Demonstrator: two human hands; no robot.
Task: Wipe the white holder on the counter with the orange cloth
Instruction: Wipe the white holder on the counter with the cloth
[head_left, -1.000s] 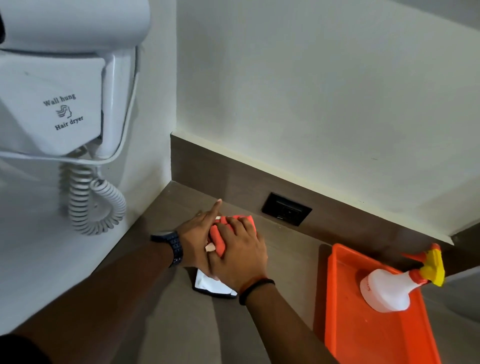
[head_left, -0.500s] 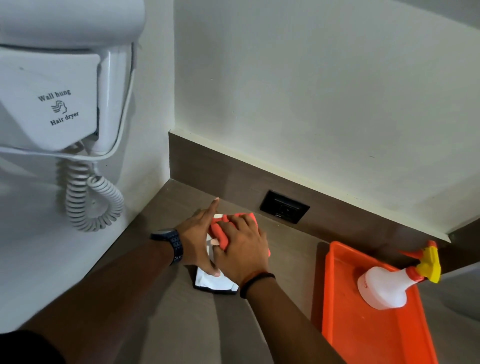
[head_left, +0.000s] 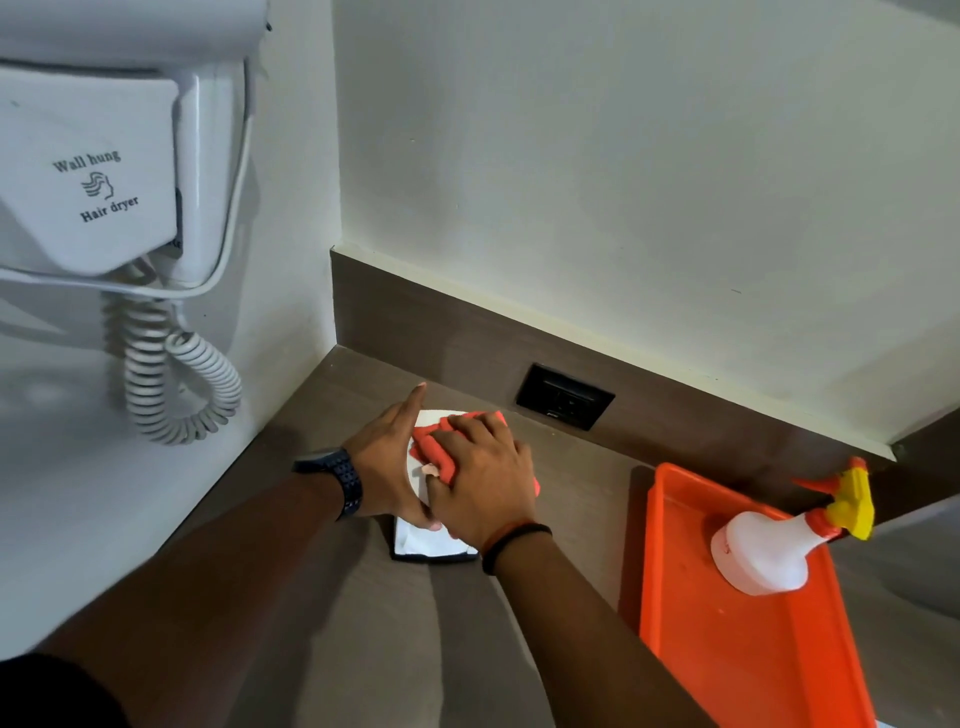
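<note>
The white holder lies flat on the brown counter, dark-edged at its near side, mostly hidden under both hands. My right hand presses the folded orange cloth down on the holder's top. My left hand, with a dark watch on its wrist, rests against the holder's left side, fingers straight and the index finger pointing toward the back wall.
An orange tray sits to the right with a white spray bottle lying in it. A black socket is set in the brown backsplash. A wall-hung hair dryer with a coiled cord is on the left wall.
My right hand has slid the cloth slightly along the holder toward me, uncovering a bit of white at its far end. The left hand stays in place.
</note>
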